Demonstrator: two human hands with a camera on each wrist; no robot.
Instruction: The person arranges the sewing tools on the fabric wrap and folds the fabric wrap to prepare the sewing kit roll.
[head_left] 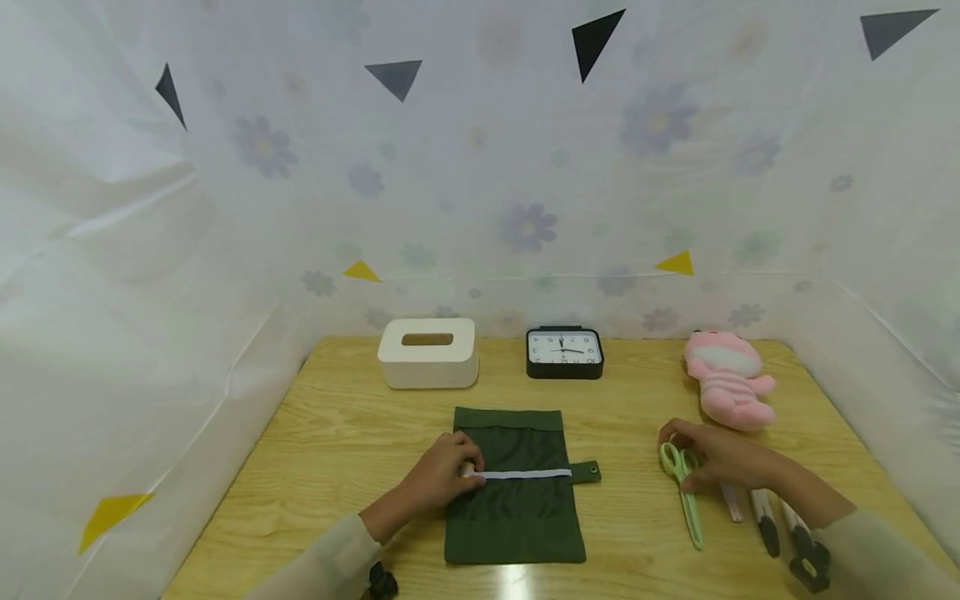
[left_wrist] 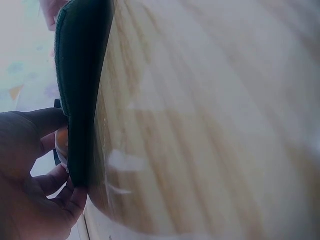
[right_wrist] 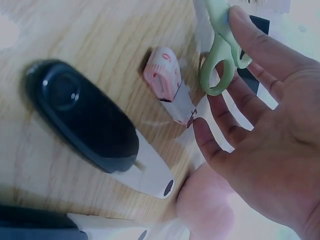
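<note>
Right hand (head_left: 718,456) pinches the scissors (head_left: 688,503), long axis far-to-near; left hand (head_left: 441,472) grips the pouch (head_left: 516,505) lying to their left.

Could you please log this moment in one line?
left hand: pinches white band on green pouch | right hand: holds green scissors | black clock: beyond pouch

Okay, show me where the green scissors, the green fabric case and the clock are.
Green scissors (head_left: 689,508): head view, on the blade section below the handles.
Green fabric case (head_left: 516,502): head view, on the fabric below the white strip.
Clock (head_left: 564,350): head view, on the dial.
</note>
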